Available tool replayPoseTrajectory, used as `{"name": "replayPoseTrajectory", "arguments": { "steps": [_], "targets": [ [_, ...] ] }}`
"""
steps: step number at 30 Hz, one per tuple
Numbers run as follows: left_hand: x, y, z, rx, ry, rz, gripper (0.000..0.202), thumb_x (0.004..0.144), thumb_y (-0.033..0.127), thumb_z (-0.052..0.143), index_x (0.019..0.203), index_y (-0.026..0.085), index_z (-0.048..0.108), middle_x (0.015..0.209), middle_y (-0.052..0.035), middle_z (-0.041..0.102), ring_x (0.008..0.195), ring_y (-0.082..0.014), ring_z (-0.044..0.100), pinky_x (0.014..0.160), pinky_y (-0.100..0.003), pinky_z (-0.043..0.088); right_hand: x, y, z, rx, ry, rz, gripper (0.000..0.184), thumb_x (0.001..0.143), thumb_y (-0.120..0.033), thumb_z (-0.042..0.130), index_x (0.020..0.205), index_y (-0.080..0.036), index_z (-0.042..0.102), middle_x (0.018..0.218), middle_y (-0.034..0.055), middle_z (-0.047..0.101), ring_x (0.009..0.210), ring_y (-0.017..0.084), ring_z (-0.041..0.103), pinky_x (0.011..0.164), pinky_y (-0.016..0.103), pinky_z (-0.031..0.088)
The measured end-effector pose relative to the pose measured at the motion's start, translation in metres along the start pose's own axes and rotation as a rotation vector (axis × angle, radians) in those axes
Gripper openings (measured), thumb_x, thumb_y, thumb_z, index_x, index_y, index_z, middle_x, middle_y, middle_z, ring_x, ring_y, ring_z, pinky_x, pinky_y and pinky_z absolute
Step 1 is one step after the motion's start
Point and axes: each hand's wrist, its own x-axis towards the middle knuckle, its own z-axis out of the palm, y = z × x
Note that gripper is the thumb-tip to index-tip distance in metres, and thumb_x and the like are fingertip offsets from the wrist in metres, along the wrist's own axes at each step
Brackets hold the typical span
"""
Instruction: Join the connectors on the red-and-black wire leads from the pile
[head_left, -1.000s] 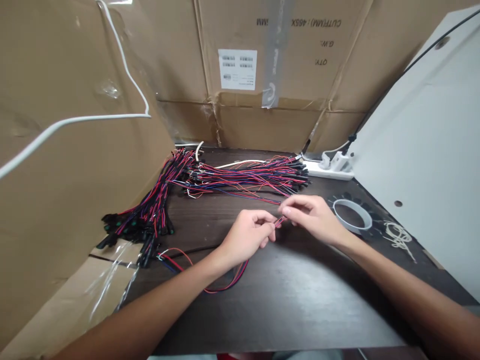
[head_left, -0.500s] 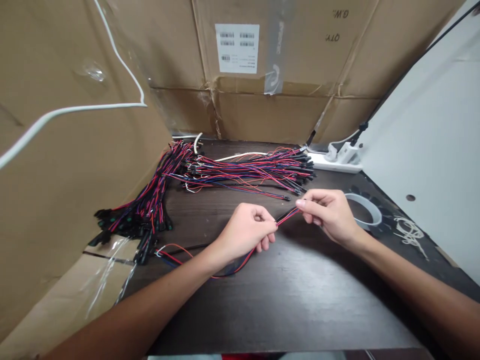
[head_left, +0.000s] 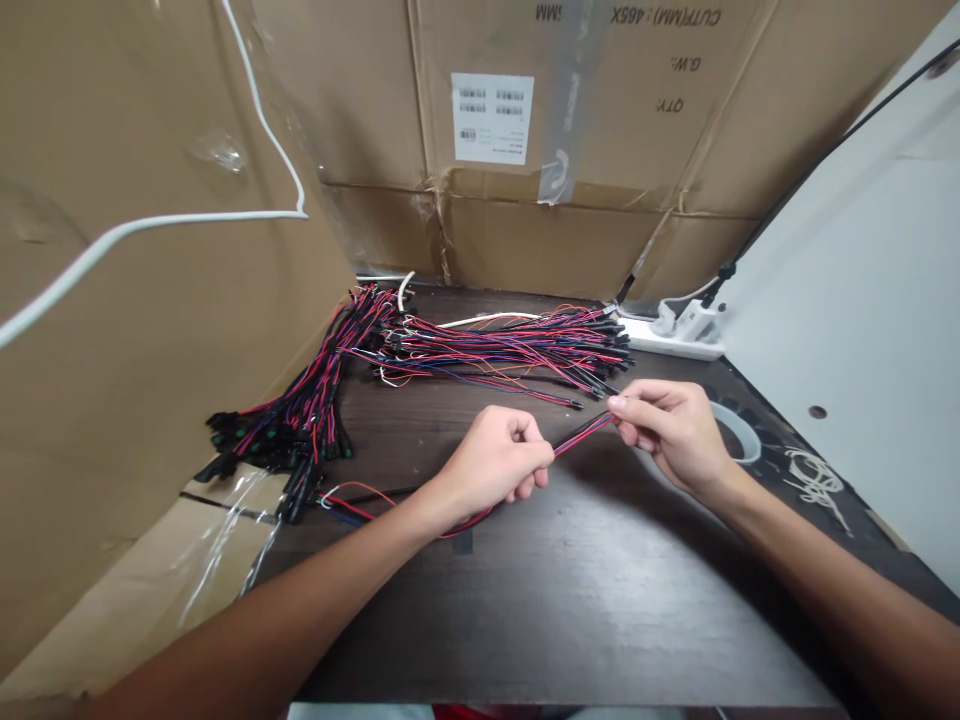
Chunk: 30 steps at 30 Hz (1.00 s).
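A wire harness (head_left: 583,434) of red, blue and black strands stretches between my two hands above the dark table. My left hand (head_left: 508,455) pinches it near the middle of the view, thumb against fingers. At its right end, my right hand (head_left: 664,425) grips the strands between thumb and fingertips, hiding their tip. The rest of the harness runs under my left wrist and shows again as red, white and orange wires on the table to the left. Just beyond my hands lies a pile of similar wire harnesses (head_left: 495,345).
A second heap of harnesses (head_left: 322,390) with black connectors lies at the left. Cardboard boxes (head_left: 360,90) wall the left and back. At the right are a white power strip (head_left: 675,338), a pale ring (head_left: 739,432) and a tangle of cream cord (head_left: 816,482).
My right hand has moved slightly right, so a longer stretch of wires shows between my hands. The wire loop below my left hand has drawn in. The view has shifted a little.
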Motion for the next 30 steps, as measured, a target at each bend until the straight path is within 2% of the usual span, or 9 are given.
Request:
{"name": "replayPoseTrajectory", "arguments": {
  "steps": [3,7,9,13,16,21,30],
  "targets": [
    [0.000,-0.001,-0.001,-0.042,-0.032,0.021,0.005,0.059,0.019,0.049,0.056,0.015,0.049,0.049,0.0002,0.056,0.035,-0.0051,0.040,0.032,-0.014,0.027,0.002,0.002,-0.003,0.007,-0.101,0.063,0.035,0.069,-0.042,0.073,0.056,-0.014,0.056,0.043,0.0002,0.051,0.036,0.005,0.032,0.036,0.020,0.019],
    [0.002,-0.004,-0.003,-0.079,-0.071,0.099,0.002,0.060,0.017,0.049,0.059,0.015,0.048,0.051,0.0023,0.055,0.036,-0.0026,0.036,0.036,-0.013,0.023,0.005,0.004,-0.011,-0.027,-0.361,0.094,0.035,0.071,-0.042,0.071,0.058,-0.014,0.054,0.054,0.0021,0.056,0.043,0.008,0.041,0.039,0.019,0.027],
    [0.001,-0.004,-0.003,-0.029,-0.066,0.124,0.002,0.060,0.016,0.049,0.059,0.015,0.049,0.051,0.0028,0.055,0.038,-0.0023,0.037,0.039,-0.013,0.025,0.006,0.003,-0.014,-0.099,-0.456,0.053,0.029,0.074,-0.038,0.068,0.063,-0.014,0.057,0.062,0.0033,0.059,0.049,0.009,0.046,0.042,0.020,0.032],
    [-0.001,-0.001,-0.002,0.084,-0.051,0.138,0.006,0.060,0.013,0.048,0.055,0.014,0.051,0.049,0.0027,0.055,0.040,-0.0033,0.040,0.044,-0.014,0.028,0.005,-0.001,-0.014,-0.283,-0.565,-0.105,0.018,0.081,-0.030,0.062,0.074,-0.013,0.062,0.069,0.0039,0.063,0.060,0.011,0.052,0.055,0.022,0.040],
    [-0.002,0.001,-0.001,0.141,-0.028,0.145,0.007,0.059,0.012,0.049,0.053,0.013,0.052,0.048,0.0029,0.054,0.041,-0.0040,0.040,0.045,-0.015,0.028,0.003,-0.004,-0.011,-0.353,-0.571,-0.177,0.018,0.083,-0.028,0.060,0.073,-0.013,0.062,0.069,0.0036,0.064,0.062,0.012,0.054,0.059,0.023,0.041],
    [0.002,-0.002,0.000,0.177,-0.029,0.161,0.007,0.060,0.014,0.050,0.054,0.014,0.053,0.049,0.0024,0.054,0.047,-0.0066,0.045,0.048,-0.016,0.030,0.000,-0.007,-0.006,-0.418,-0.572,-0.217,0.016,0.084,-0.026,0.058,0.075,-0.014,0.063,0.068,0.0028,0.064,0.061,0.012,0.055,0.059,0.023,0.042],
    [0.004,-0.005,0.001,0.244,0.016,0.195,0.009,0.062,0.011,0.053,0.057,0.013,0.060,0.050,0.0041,0.052,0.049,-0.0058,0.042,0.051,-0.016,0.028,-0.001,-0.007,-0.003,-0.424,-0.548,-0.044,0.025,0.085,-0.034,0.053,0.070,-0.015,0.056,0.057,-0.0021,0.047,0.050,0.009,0.039,0.050,0.022,0.032]
  ]
}}
